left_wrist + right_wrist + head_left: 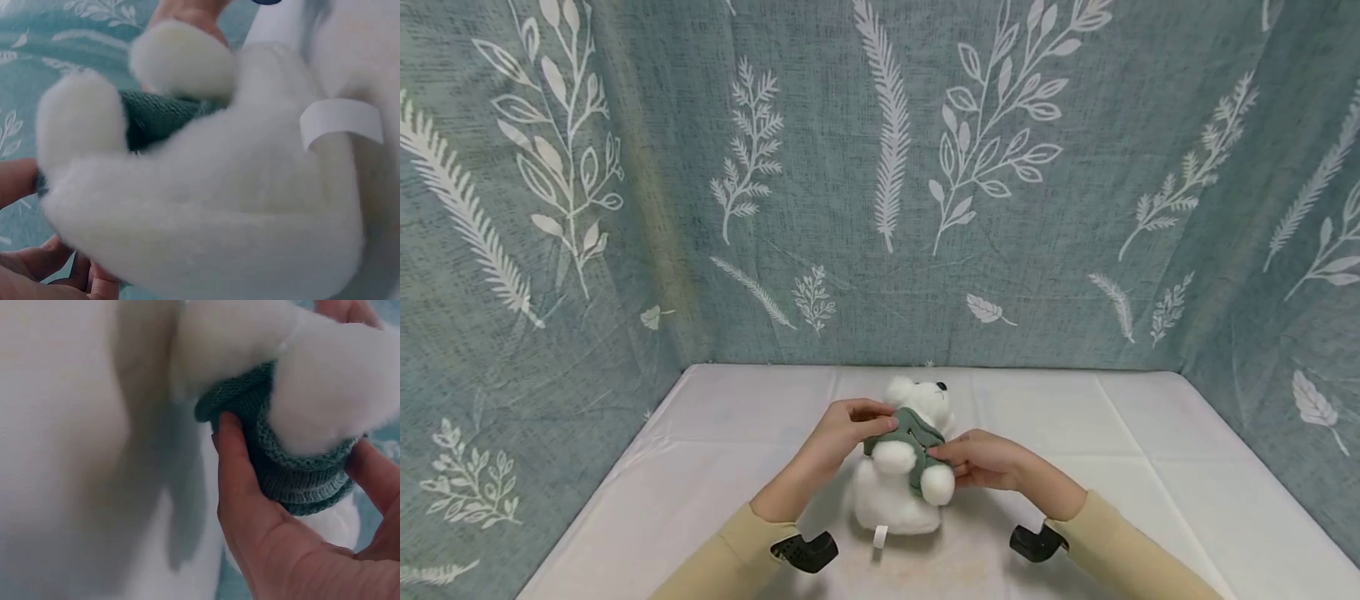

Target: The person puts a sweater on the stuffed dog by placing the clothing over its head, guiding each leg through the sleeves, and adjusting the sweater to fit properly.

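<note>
A white plush bear [897,500] sits upright on the table, its head turned to the right. Around its upper body is a green knitted sweater [917,429], bunched up at the chest, with both paws sticking out. My left hand [850,429] grips the sweater at the bear's shoulder on the left side. On the other side, my right hand [988,460] pinches the knit by the paw; in the right wrist view, thumb and fingers [234,456] hold the rolled sweater edge. A white tag [342,119] juts from the bear's lower body.
A white cloth covers the table [737,433]. Behind and at both sides hangs a blue-green curtain [820,167] with white leaf prints. Black wrist devices [805,552] sit on both sleeved forearms.
</note>
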### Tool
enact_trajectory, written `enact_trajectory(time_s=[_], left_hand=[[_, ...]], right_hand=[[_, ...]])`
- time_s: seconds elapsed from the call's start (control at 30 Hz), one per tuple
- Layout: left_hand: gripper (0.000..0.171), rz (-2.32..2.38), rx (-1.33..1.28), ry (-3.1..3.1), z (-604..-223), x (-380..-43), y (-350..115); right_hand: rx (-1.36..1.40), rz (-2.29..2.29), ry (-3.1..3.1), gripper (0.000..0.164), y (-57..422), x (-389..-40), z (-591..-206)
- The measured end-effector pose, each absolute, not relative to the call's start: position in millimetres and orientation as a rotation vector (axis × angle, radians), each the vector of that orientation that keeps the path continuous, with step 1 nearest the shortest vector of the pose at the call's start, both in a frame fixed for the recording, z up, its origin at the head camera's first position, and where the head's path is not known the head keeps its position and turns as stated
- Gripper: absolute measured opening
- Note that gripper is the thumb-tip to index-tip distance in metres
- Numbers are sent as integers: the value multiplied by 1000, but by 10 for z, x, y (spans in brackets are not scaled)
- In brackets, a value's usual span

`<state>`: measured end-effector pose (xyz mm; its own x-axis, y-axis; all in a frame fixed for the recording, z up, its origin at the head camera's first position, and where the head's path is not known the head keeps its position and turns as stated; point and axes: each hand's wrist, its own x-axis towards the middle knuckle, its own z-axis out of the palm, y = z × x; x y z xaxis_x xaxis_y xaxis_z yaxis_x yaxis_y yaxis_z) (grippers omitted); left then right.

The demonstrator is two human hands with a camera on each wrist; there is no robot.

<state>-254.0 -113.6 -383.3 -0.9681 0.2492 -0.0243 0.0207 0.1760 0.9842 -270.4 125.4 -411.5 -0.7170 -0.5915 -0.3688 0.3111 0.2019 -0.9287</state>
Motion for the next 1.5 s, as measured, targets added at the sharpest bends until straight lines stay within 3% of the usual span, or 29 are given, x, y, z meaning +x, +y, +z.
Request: enact_trajectory(time_s=[0.43,0.57,0.73,0.9,1.07,1.23,1.5], left_hand=[[41,1863,410,2191,-3867,-2442,-889],[39,1918,416,2181,-3895,-2459,-903],[30,1948,246,2282,-3959,-2528,-993],[36,1754,247,2308,-4083,-2546,-1042],[39,1685,388,2293,-4129,-2522,-1040],[36,1718,379,2253,-4119,-2513,-1074],[35,1730,372,2208,-4126,-2445,-1098]], right_hand=[[-269,-1585,1708,27,1575,-2725,-4382],[-305,-1508,1921,14,1653,-2723,-4215],[-308,-1368,2279,38,1645,-2603,-3793],[-385,-1252,2394,43,1494,-2417,-3579],[-393,-1230,2419,45,1378,-2390,-3613],[-322,-1209,2471,55,1283,-2404,-3697],[-427,-1153,2487,53,1260,-2533,-3751]])
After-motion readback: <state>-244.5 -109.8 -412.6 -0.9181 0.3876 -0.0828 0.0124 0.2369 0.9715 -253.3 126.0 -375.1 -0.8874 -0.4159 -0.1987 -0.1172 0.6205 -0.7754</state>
